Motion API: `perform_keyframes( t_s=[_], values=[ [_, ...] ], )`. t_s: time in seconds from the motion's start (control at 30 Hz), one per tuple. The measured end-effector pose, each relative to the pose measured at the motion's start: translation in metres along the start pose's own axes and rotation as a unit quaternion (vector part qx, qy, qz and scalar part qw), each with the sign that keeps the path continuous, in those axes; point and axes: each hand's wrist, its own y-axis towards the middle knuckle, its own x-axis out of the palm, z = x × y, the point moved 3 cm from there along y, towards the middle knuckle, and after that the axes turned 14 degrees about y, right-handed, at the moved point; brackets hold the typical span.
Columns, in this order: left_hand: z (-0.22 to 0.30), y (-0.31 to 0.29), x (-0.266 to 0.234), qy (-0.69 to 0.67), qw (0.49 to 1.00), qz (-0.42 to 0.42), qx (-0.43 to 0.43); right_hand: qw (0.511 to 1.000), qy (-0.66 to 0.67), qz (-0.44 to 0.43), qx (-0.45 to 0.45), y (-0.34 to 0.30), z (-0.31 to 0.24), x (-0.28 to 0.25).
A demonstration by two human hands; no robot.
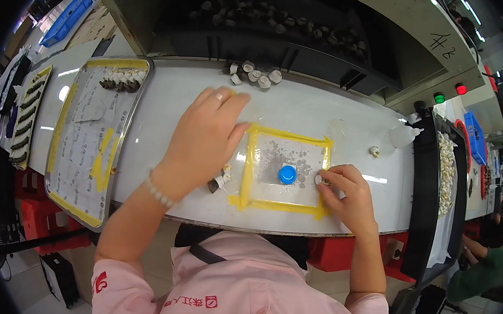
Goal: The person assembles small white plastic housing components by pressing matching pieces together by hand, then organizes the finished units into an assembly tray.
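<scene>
My left hand (209,126) reaches forward over the white table, thumb apart from the fingers, with nothing visible in it. Just beyond its fingertips lies a cluster of small white-and-dark pieces (255,76). Between finger and thumb, my right hand (348,195) pinches a small whitish piece (320,180), partly covered by the fingers. This is at the right edge of a square marked with yellow tape (249,169). Inside the square, a round blue cap-like thing (287,174) sits on a spotted grey patch. Beside my left wrist are a few more white-and-dark pieces (221,179).
At left lies a metal tray (145,88) with a row of pieces (123,80). A white squeeze bottle (404,136) and one small piece (374,151) are at right, near a black tray (421,202) of pale pieces. A dark-fronted machine (249,48) stands behind.
</scene>
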Motion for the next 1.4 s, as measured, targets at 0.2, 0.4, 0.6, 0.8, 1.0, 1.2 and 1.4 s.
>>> perform_keyframes(
  t_s=[0.2,0.4,0.6,0.8,1.0,1.2,1.4],
  values=[
    [-0.012,0.062,0.058,0.041,0.984,-0.146,-0.092,0.998,-0.017,-0.024,-0.052,0.009,-0.008,0.005],
    [-0.01,0.069,0.088,0.116,0.984,-0.125,-0.058,0.997,-0.003,-0.031,-0.064,0.016,-0.01,0.009],
    [-0.013,0.058,0.088,0.084,0.988,-0.12,-0.039,0.991,-0.006,-0.065,-0.113,0.028,-0.018,0.02],
    [-0.008,0.045,0.083,-0.056,0.983,-0.161,0.067,0.982,-0.053,-0.086,-0.16,0.035,-0.026,0.029],
    [-0.018,0.04,0.081,-0.139,0.975,-0.171,-0.021,0.974,-0.103,-0.119,-0.16,0.037,-0.031,0.036],
    [-0.003,0.024,0.035,-0.27,0.938,-0.165,-0.138,0.989,0.011,-0.087,-0.117,0.033,-0.024,0.026],
    [0.018,-0.047,0.013,-0.539,0.816,-0.091,-0.188,0.987,0.145,-0.064,-0.019,0.024,-0.017,0.028]
  ],
)
